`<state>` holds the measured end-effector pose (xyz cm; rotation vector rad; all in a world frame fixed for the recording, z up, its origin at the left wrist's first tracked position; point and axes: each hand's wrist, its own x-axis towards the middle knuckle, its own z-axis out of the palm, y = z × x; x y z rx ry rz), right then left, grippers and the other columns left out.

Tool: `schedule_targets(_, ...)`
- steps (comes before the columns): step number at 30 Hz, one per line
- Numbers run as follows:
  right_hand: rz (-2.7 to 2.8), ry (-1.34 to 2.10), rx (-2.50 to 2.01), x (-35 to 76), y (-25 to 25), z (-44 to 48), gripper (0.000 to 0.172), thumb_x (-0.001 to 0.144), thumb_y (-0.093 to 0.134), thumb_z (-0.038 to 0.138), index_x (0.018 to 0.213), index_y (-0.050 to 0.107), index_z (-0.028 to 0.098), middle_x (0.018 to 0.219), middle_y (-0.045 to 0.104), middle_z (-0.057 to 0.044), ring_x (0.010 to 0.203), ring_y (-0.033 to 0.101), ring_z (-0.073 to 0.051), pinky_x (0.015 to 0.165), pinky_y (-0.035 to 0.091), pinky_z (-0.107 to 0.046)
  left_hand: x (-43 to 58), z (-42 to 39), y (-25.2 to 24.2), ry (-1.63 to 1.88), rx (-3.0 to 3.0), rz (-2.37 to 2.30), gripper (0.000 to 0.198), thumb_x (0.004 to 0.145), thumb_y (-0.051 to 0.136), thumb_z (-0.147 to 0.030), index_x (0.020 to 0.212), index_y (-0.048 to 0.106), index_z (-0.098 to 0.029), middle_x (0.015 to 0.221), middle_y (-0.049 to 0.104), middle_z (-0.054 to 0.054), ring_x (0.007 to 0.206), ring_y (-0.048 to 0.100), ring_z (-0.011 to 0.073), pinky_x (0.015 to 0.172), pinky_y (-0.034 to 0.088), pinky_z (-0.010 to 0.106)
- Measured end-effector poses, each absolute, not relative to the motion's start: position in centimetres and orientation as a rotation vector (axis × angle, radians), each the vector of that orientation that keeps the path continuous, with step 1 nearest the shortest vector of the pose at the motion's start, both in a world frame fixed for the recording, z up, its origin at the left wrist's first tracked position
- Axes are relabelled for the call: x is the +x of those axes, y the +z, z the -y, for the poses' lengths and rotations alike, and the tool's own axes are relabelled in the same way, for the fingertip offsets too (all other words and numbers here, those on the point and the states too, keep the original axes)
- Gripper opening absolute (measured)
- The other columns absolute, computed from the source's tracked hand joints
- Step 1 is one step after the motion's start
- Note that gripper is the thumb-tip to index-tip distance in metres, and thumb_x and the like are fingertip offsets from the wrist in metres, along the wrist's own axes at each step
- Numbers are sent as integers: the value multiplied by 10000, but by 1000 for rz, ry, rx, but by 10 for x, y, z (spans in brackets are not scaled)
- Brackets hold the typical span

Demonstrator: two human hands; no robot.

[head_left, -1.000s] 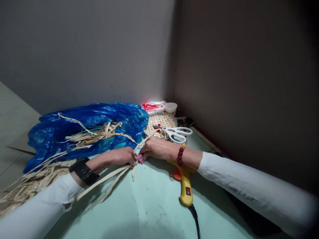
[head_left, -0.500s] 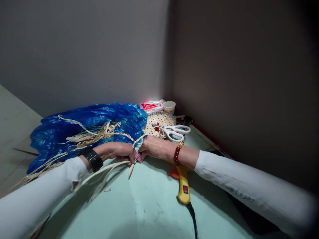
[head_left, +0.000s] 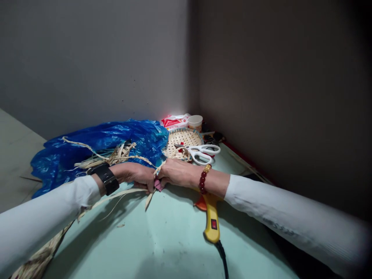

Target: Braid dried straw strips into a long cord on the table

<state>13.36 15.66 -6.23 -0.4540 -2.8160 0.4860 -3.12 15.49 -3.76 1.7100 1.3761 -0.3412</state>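
Both hands meet near the middle of the pale green table (head_left: pixel 174 240). My left hand (head_left: pixel 139 176), below a black wristband, is closed on pale plant-fibre strips (head_left: pixel 124 192) that trail left and down. My right hand (head_left: pixel 174 172), with a dark red bead bracelet, pinches at the same spot. A small pink piece (head_left: pixel 158 185) shows between the two hands; the fingertips partly hide it. A thin braided strand (head_left: pixel 142 158) runs from the hands up to the left over a blue plastic bag (head_left: pixel 101 133).
White-handled scissors (head_left: pixel 200 151) lie on a woven basket (head_left: pixel 186 137) behind the right hand. A paper cup (head_left: pixel 195 122) and a red-white packet (head_left: pixel 174 121) stand against the wall. A yellow-handled corded tool (head_left: pixel 213 221) lies below the right wrist.
The view has shifted slightly, so most things appear a little further left. Both hands stay together at the pink piece. The strips below my left hand have moved, and more braided fibre shows at lower left.
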Motion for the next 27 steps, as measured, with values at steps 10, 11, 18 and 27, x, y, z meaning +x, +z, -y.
schedule_targets(10,2776,467,-535,140,-69,-153,107,853,596,153,828,698,131,710,653,-55,624,527,-135,574,324,-240,-37,-129,-43,-137,1687,-1372,122,528,499,-201,470,393,-208,471,313,-73,476,240,101,463,170,257)
schedule_targets(11,2776,462,-556,141,-69,-153,120,855,589,152,812,698,129,678,638,-54,607,514,-138,569,319,-246,-40,-122,-46,-73,1708,-1413,163,559,494,-222,451,373,-211,460,290,-73,473,228,101,469,162,262)
schedule_targets(18,2766,462,-627,141,-68,-144,164,877,573,217,793,691,141,638,602,-60,653,524,-167,600,330,-260,-48,-82,-61,407,1854,-1624,210,710,497,-292,529,520,-186,539,467,-47,564,406,140,537,248,250)
schedule_targets(27,2773,542,-639,143,-62,-136,160,883,535,146,962,674,151,892,686,-77,830,597,-181,729,396,-255,-47,-60,-78,785,1718,-1695,279,797,490,-316,788,728,-170,774,726,23,758,614,217,690,415,274)
